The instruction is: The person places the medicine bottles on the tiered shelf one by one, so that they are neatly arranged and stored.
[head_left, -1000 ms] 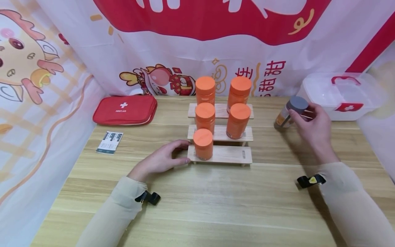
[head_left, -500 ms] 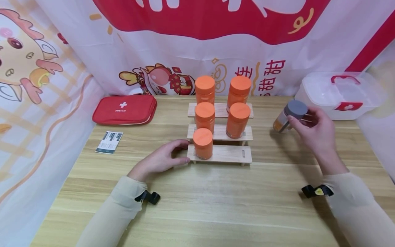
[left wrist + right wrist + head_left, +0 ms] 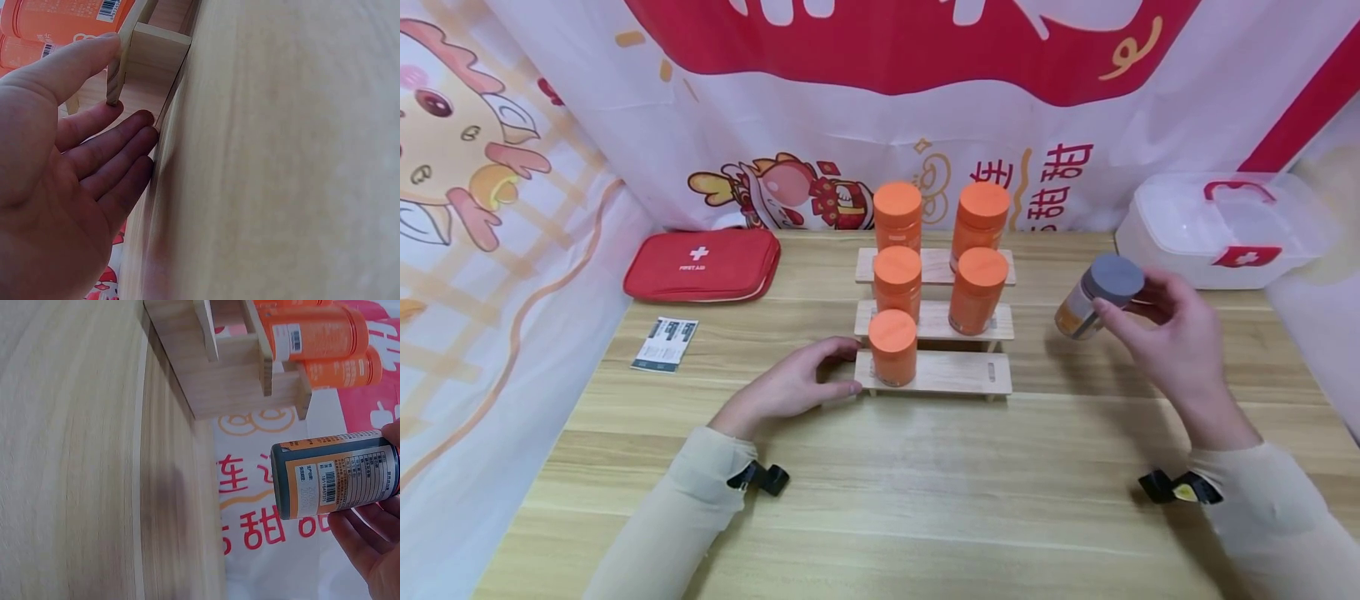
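With its fingers round the grey cap, my right hand [image 3: 1183, 354] holds a pill bottle [image 3: 1078, 312] with an orange-and-white label, tilted and raised off the table. The right wrist view shows the bottle's [image 3: 337, 478] dark body and barcode. My left hand [image 3: 790, 385] pinches the left end of the lowest step of a three-step wooden display rack [image 3: 958, 373], thumb and index finger at its edges. On that step's left stands an orange bottle [image 3: 893, 350]; its right part is bare. Two orange bottles stand on the middle step and two on the top.
A red first-aid pouch [image 3: 702, 267] lies at the back left, with a small printed card [image 3: 666, 344] before it. A white lidded first-aid box [image 3: 1217, 237] stands at the back right, behind my right hand. Printed cloth [image 3: 820, 117] hangs behind the table.
My right hand has lifted the grey-capped bottle and brought it toward me and slightly left, away from the white box. The left hand stays at the rack.
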